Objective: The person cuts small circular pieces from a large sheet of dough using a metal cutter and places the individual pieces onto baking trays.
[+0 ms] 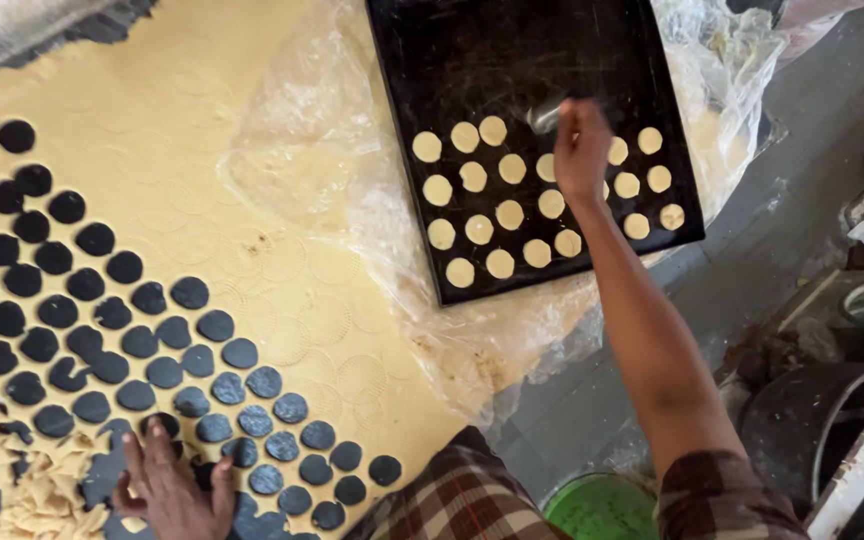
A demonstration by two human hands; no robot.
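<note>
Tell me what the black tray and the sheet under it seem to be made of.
The black tray looks like dark metal, matte and scuffed, with a thin raised rim. The sheet under it looks like thin clear plastic film: crinkled, glossy, with the pale dough showing through.

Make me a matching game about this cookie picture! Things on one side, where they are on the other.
Things:
1. right hand
2. left hand
3. dough rounds
4. green tub

Places:
A. lying in rows on the black tray
B. at the bottom edge, beside the checked sleeve
C. reaching over the tray
D. resting on the cut dough sheet, by the scraps

Pairs: 1-C, 2-D, 3-A, 4-B
</note>
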